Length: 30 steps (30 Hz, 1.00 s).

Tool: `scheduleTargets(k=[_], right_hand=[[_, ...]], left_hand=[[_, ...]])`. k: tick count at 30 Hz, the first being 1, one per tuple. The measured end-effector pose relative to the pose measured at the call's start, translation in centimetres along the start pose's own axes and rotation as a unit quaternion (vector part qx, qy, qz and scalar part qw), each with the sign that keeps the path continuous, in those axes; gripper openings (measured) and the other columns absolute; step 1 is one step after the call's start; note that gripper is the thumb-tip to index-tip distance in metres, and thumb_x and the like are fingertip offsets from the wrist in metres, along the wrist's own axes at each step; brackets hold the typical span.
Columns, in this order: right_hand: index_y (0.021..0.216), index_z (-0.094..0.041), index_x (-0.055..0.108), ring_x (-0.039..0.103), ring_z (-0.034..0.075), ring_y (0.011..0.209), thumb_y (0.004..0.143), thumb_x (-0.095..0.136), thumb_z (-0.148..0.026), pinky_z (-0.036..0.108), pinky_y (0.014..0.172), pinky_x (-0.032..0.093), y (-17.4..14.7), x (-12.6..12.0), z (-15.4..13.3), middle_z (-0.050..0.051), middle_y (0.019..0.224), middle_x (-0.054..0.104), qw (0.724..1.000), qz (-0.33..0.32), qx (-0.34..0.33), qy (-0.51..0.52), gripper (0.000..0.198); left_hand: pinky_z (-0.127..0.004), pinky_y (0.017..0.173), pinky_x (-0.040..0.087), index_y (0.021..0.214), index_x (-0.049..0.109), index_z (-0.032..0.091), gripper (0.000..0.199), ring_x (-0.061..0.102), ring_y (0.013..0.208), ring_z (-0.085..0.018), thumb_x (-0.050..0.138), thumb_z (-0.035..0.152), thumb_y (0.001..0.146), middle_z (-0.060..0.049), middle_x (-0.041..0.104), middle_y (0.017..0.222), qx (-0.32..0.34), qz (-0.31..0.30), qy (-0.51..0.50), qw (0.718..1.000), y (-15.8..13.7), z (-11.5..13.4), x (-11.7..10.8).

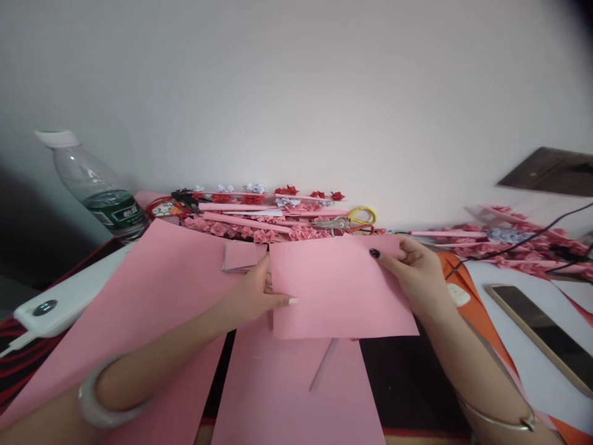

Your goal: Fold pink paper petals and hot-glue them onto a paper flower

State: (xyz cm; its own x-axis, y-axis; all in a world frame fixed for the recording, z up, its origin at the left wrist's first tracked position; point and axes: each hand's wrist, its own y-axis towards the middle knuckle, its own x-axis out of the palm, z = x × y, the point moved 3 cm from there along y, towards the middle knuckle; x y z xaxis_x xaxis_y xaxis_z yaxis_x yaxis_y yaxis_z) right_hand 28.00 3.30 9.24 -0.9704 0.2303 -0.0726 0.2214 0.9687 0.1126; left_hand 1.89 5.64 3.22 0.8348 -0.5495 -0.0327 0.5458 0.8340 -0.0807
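Observation:
Between my two hands a pink sheet of paper is held up, its face toward me. My left hand pinches its left edge, thumb in front and fingers behind. Near the upper right corner my right hand grips the same sheet, thumb on the front. Beneath it, another pink sheet lies on the dark mat, with a thin rolled paper stick on it. A larger pink sheet spreads under my left forearm. A small stack of pink paper squares sits just beyond my left hand.
Paper flowers and rolled stems line the wall, with yellow-and-red-handled scissors or pliers among them. A water bottle and a white device stand at left. A phone lies at right on white paper; a black cable crosses there.

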Motion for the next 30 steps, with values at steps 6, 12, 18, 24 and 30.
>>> scheduleTargets(k=[6, 12, 18, 24, 30], right_hand=[[0.092, -0.022, 0.064, 0.066, 0.016, 0.06, 0.069, 0.072, -0.026, 0.026, 0.055, 0.054, 0.9, -0.6, 1.1, 0.001, 0.076, 0.071, 1.0, 0.013, -0.011, 0.022, 0.025], [0.088, -0.02, 0.064, 0.065, 0.015, 0.061, 0.069, 0.072, -0.026, 0.024, 0.055, 0.053, 0.3, 2.1, 0.7, 0.0, 0.073, 0.07, 0.997, -0.08, 0.009, -0.007, 0.022], [0.088, -0.02, 0.064, 0.066, 0.017, 0.064, 0.069, 0.072, -0.029, 0.027, 0.058, 0.055, 0.1, 2.5, 0.3, 0.001, 0.075, 0.07, 0.996, -0.083, -0.003, -0.014, 0.023], [0.094, -0.02, 0.062, 0.068, 0.019, 0.067, 0.068, 0.073, -0.029, 0.032, 0.061, 0.056, 1.1, -0.4, 1.1, 0.004, 0.084, 0.072, 0.998, 0.037, -0.002, 0.06, 0.029], [0.097, -0.021, 0.059, 0.068, 0.02, 0.064, 0.071, 0.07, -0.035, 0.033, 0.058, 0.056, 0.4, 1.8, 1.5, 0.004, 0.083, 0.072, 0.997, -0.011, 0.034, 0.074, 0.032]], left_hand=[[-0.041, 0.089, 0.047, 0.137, 0.027, 0.021, 0.077, 0.061, 0.101, -0.024, 0.066, 0.04, 0.074, -0.011, 0.065, 0.11, 0.011, 0.096, 0.1, 0.99, 0.0, 0.0, -3.6], [-0.034, 0.092, 0.044, 0.117, 0.057, 0.026, 0.046, 0.057, 0.108, -0.023, 0.065, 0.04, 0.073, -0.002, 0.064, 0.114, 0.074, 0.093, 0.229, 0.966, 0.5, 4.4, -2.3], [-0.025, 0.06, 0.046, 0.065, 0.064, 0.018, 0.031, 0.062, 0.065, -0.018, 0.054, 0.043, 0.08, 0.002, 0.064, 0.063, 0.075, 0.121, 0.306, 0.941, 0.7, 5.6, -2.5], [-0.037, 0.084, 0.05, 0.105, 0.059, 0.019, 0.039, 0.064, 0.096, -0.023, 0.054, 0.05, 0.082, -0.008, 0.066, 0.107, 0.03, 0.182, 0.028, 0.983, 0.6, 4.0, -6.0], [-0.04, 0.083, 0.052, 0.128, 0.046, 0.02, 0.064, 0.06, 0.104, -0.028, 0.066, 0.046, 0.074, -0.012, 0.059, 0.121, -0.054, 0.022, -0.083, 0.995, 0.1, 2.2, -2.0]])
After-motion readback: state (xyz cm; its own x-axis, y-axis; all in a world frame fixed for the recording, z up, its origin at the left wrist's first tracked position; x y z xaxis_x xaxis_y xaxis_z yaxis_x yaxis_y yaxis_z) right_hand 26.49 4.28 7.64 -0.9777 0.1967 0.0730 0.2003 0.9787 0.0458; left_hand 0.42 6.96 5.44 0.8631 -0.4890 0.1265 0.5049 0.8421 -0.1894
